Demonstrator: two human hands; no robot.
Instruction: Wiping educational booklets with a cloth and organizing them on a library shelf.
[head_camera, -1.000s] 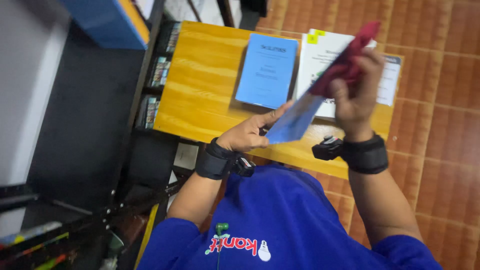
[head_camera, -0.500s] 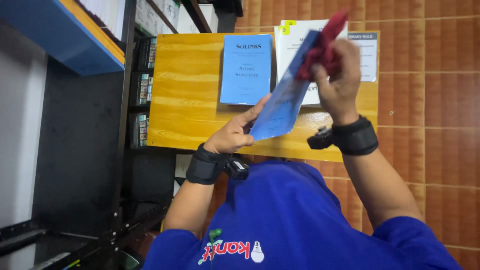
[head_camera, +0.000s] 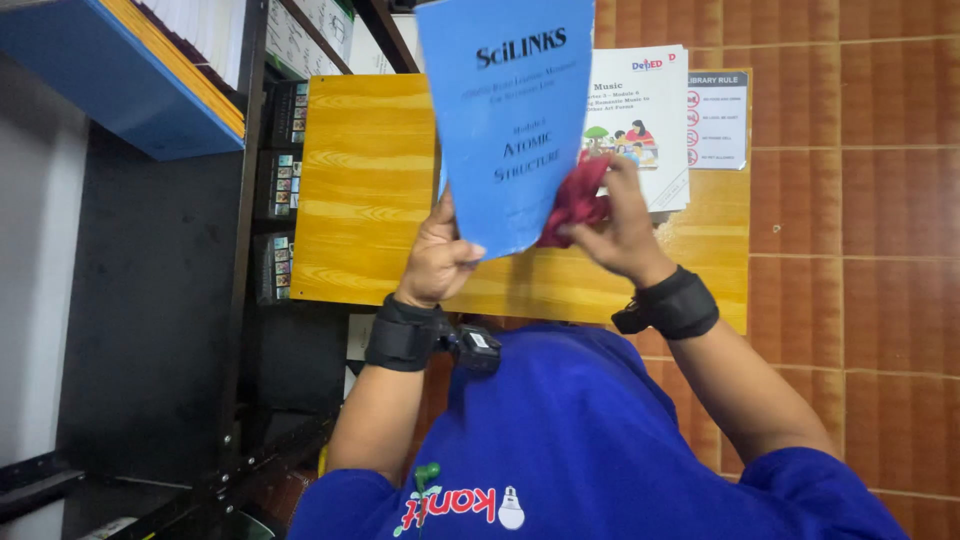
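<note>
Above the wooden table (head_camera: 370, 180), a blue booklet (head_camera: 505, 120) is held up.
Left hand (head_camera: 437, 262) grasps its lower edge; right hand (head_camera: 622, 225) clutches a red cloth (head_camera: 575, 200), partly hidden behind it.

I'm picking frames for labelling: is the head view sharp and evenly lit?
Head view: the blue booklet and both hands are sharp; lighting is soft and even, with mild sheen on the yellow table; the dark shelf at left is underexposed.

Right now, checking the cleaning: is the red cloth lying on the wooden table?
No, the right hand holds the red cloth against the blue booklet.
</note>
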